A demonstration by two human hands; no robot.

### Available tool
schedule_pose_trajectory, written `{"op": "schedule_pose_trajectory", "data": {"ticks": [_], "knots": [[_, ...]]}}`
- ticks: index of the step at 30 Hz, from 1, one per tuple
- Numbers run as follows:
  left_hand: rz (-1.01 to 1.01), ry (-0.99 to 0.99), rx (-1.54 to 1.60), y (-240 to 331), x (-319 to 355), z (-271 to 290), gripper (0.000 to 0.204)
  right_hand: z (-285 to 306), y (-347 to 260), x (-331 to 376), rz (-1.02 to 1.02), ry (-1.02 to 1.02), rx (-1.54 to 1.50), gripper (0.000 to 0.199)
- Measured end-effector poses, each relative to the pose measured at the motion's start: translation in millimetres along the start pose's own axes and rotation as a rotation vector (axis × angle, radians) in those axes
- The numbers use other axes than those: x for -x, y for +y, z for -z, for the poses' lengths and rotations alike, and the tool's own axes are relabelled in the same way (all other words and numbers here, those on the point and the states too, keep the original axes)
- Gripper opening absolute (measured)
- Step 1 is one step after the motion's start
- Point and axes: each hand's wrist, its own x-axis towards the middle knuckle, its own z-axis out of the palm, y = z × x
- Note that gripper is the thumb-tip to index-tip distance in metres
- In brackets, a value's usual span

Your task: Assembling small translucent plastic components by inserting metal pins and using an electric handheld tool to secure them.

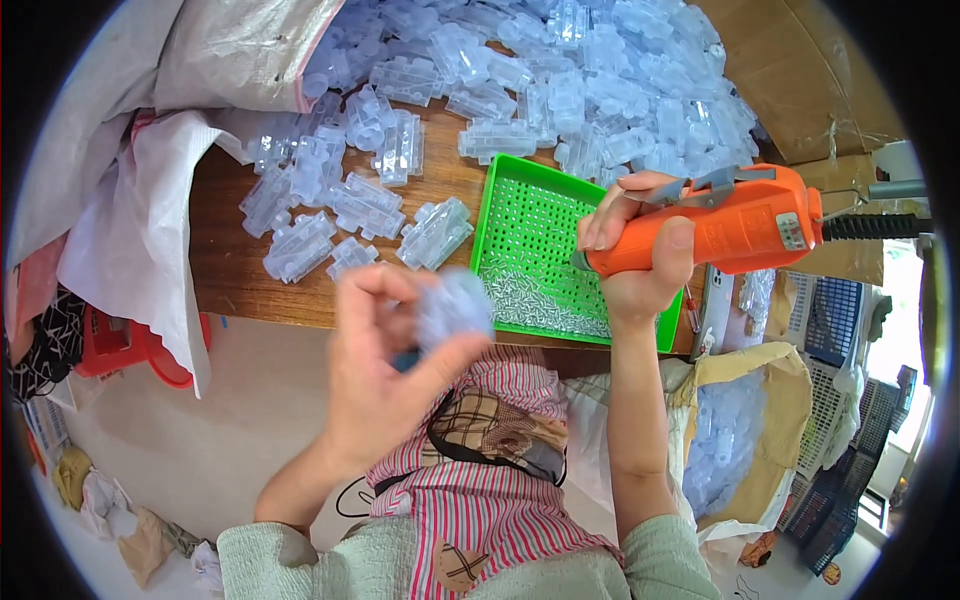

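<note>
My left hand point(385, 355) is closed around a translucent plastic part point(455, 308), held near the table's front edge and smeared by motion. My right hand point(650, 255) grips an orange electric screwdriver point(745, 225) with its nose pointing left. Beneath that tool lies a green perforated tray point(530, 210), with many small silver screws point(540, 297) gathered at its near end. Several similar clear plastic parts point(367, 205) rest on the wooden table left of the tray. The screwdriver's bit is too hidden to make out.
A large heap of clear parts point(600, 70) covers the back of the table. White woven sacks point(130, 215) hang at the left. A cardboard box point(800, 80) stands at the back right; an open sack of parts point(800, 400) sits below. A black coiled cord point(875, 228) trails from the screwdriver.
</note>
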Motion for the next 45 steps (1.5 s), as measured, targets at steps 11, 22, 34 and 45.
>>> {"op": "schedule_pose_trajectory", "data": {"ticks": [11, 22, 34, 45], "knots": [[0.644, -0.287, 0.491, -33.7, 32.7, -24.8, 0.037, 1.7, 9.3, 7.5, -0.036, 0.001, -0.103, 0.045], [0.552, -0.237, 0.413, -39.0, 33.9, -33.9, 0.032, 6.9, -5.8, 8.6, -0.007, -0.121, -0.166, 0.06], [0.635, -0.216, 0.42, -33.7, 19.9, -30.8, 0.026, -19.0, -66.1, 27.5, 0.062, -0.372, -0.306, 0.066], [0.58, -0.244, 0.47, -35.2, 18.3, -32.2, 0.022, -25.4, -53.9, 24.5, -0.044, -0.522, -0.123, 0.064]]}}
